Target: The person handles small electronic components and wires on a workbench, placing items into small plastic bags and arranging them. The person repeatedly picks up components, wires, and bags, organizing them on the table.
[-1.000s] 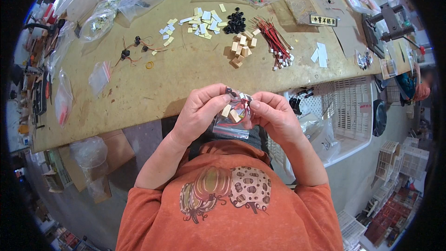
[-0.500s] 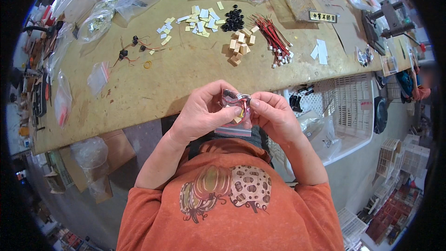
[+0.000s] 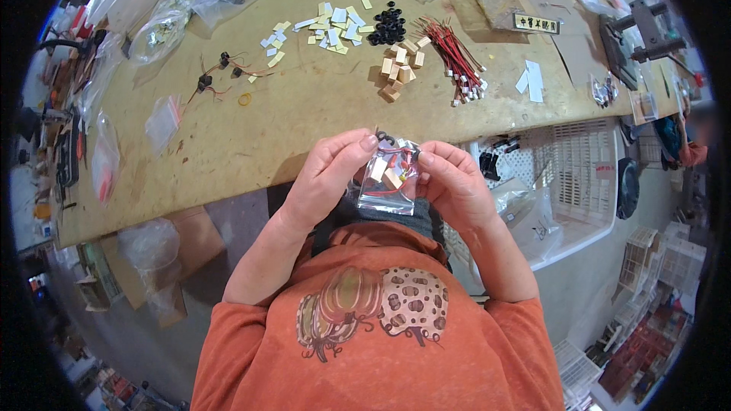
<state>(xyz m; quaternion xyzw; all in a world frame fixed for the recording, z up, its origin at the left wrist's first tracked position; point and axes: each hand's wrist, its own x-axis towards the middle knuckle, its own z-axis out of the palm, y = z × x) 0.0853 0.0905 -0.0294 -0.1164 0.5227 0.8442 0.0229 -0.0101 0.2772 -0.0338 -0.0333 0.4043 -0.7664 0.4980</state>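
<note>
Between my two hands hangs a small clear zip bag (image 3: 387,192), held at its upper corners over the table's near edge. Through the plastic show a wooden block, a pale piece, red wire and dark round parts. My left hand (image 3: 335,171) is closed, pinching the upper left corner with thumb and forefinger. At the opposite corner my right hand (image 3: 454,183) pinches the plastic beside a dark part. Beyond my hands lie a heap of wooden blocks (image 3: 401,68), black rings (image 3: 389,27), red wires with white plugs (image 3: 457,61) and small yellow and white pieces (image 3: 335,29).
Left on the table (image 3: 251,137) are empty-looking zip bags (image 3: 162,123), black parts with thin wires (image 3: 205,82) and a yellow ring (image 3: 244,99). A white plastic basket (image 3: 582,194) stands by my right arm. A metal hand press (image 3: 643,34) occupies the far right.
My left thumb has moved off the bag's front to its upper corner. The bag now hangs flatter, with its contents more visible. The view has shifted slightly.
</note>
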